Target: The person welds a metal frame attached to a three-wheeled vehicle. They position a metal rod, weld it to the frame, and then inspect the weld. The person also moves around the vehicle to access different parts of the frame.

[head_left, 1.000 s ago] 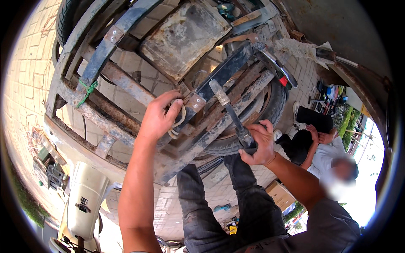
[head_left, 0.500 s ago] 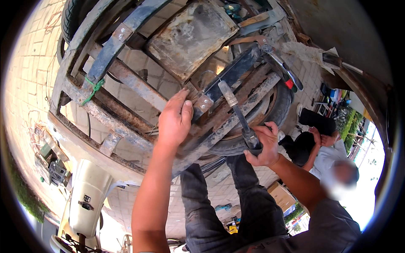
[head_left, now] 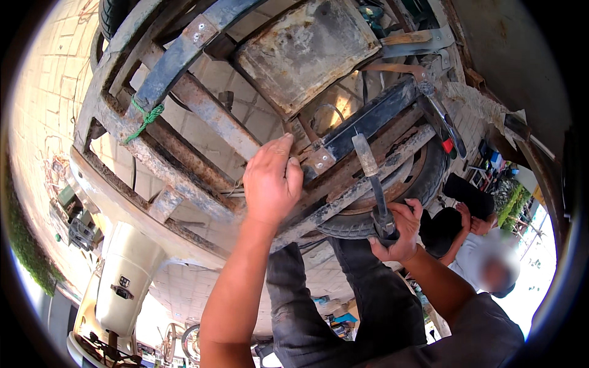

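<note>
My left hand [head_left: 271, 180] is closed over a bar of the rusty metal frame [head_left: 218, 110], its thumb against the index finger. The frame end hides most of its other fingertips. My right hand [head_left: 400, 228] grips the black handle of a welding torch [head_left: 367, 158]. The torch's grey nozzle points up and away, with a thin wire sticking out of its tip. It hangs over the frame's right side bar, near a dark blue bar [head_left: 372, 118] with a riveted end plate [head_left: 320, 158]. Whether the wire touches metal, I cannot tell.
A rusty flat box [head_left: 310, 55] sits inside the frame; green cord [head_left: 146, 118] is tied at left. A wheel [head_left: 423, 178] lies under the right side. A shiny tool with a red part [head_left: 447, 145] hangs at upper right. Another person [head_left: 485, 245] is at far right.
The view has shifted, so the frame and both hands appear farther right. Both hands keep their holds, and the torch stays near the same spot over the frame.
</note>
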A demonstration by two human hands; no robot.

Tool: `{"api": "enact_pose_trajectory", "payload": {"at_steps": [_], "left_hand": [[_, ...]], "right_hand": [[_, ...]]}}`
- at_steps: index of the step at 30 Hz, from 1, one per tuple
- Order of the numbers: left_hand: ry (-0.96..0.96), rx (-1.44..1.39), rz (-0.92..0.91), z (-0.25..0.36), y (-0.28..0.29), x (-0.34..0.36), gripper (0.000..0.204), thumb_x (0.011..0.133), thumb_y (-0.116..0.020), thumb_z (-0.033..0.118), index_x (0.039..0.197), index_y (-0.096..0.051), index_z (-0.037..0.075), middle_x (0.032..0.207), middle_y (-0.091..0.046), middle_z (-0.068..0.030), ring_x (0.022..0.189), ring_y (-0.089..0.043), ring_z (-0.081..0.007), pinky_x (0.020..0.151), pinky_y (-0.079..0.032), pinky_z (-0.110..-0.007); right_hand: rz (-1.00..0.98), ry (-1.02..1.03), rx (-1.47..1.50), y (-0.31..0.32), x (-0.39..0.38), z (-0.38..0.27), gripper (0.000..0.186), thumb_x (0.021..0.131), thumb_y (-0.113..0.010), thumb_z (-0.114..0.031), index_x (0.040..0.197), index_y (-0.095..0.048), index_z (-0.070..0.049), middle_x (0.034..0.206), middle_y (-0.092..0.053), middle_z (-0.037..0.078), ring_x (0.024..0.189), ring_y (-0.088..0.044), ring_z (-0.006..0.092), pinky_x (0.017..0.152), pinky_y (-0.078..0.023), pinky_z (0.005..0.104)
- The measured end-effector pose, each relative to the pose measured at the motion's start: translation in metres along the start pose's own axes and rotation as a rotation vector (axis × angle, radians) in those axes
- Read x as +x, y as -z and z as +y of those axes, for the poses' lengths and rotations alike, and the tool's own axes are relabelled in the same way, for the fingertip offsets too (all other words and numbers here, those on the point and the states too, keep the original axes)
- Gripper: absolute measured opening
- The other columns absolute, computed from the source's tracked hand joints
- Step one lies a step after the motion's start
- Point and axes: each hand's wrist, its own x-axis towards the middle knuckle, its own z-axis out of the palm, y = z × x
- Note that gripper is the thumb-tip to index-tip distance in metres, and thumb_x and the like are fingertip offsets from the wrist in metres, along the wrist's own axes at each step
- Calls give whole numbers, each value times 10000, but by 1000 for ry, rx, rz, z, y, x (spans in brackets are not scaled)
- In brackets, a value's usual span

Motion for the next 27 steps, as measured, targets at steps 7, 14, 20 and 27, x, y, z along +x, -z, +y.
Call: {"api": "enact_pose_trajectory", "payload": {"at_steps": [7,14,20,27], "left_hand": [[-9,-25,-91,2,5,10,371,854,-523,129,1194,-607,6,1127,-632,-206,1070,-586,-365,936,-453,-405],[-4,-17,-157,4,7,14,383,875,-513,130,1233,-593,22,1140,-629,-181,1092,-559,-348,940,-433,-421],[-18,-7,-184,1,6,13,397,892,-514,156,1264,-570,29,1154,-630,-163,1091,-550,-349,938,-429,-419],[-41,71,-158,0,5,10,412,876,-536,158,1262,-576,21,1107,-593,-174,1030,-533,-348,890,-433,-418]], "right_hand": [[-57,-27,-3,1,3,0,399,631,-695,-329,894,-634,-34,892,-656,67,910,-620,246,960,-266,463],[-126,-58,-12,5,4,1,439,629,-667,-353,932,-631,-38,904,-687,40,944,-601,237,986,-225,477],[-95,-23,-30,3,2,1,409,641,-664,-329,913,-604,-30,915,-690,50,935,-605,252,966,-256,491],[-51,-9,0,2,3,0,403,610,-709,-315,882,-627,-29,895,-654,86,925,-618,261,957,-266,473]]}}
